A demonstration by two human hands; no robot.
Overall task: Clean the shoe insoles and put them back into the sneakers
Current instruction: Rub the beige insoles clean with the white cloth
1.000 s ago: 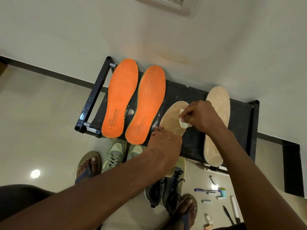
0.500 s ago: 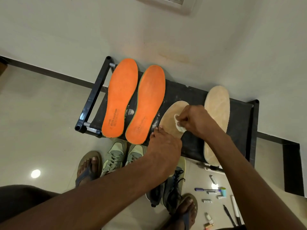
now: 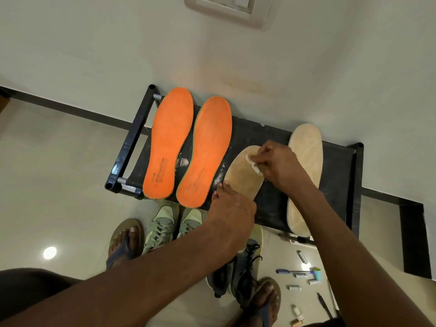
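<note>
Two orange insoles (image 3: pixel 169 142) (image 3: pixel 207 149) lie side by side on the left of a black shoe rack (image 3: pixel 339 185). A beige insole (image 3: pixel 240 175) lies in the middle of the rack, and a second beige insole (image 3: pixel 304 161) lies to the right. My left hand (image 3: pixel 232 208) holds the near half of the middle beige insole, hiding its heel. My right hand (image 3: pixel 276 164) pinches a small white wipe (image 3: pixel 254 165) against that insole's toe area. Pale green sneakers (image 3: pixel 162 225) and dark sneakers (image 3: pixel 240 274) stand on the floor below the rack.
A white wall rises right behind the rack. My feet in sandals (image 3: pixel 125 241) (image 3: pixel 264 300) stand beside the sneakers. Pens (image 3: pixel 292 271), small tubes and other bits lie scattered on the floor at the lower right.
My right hand has slid the wipe across the beige insole, first towards me and the left, then up towards the toe. My left hand has stayed on the insole.
</note>
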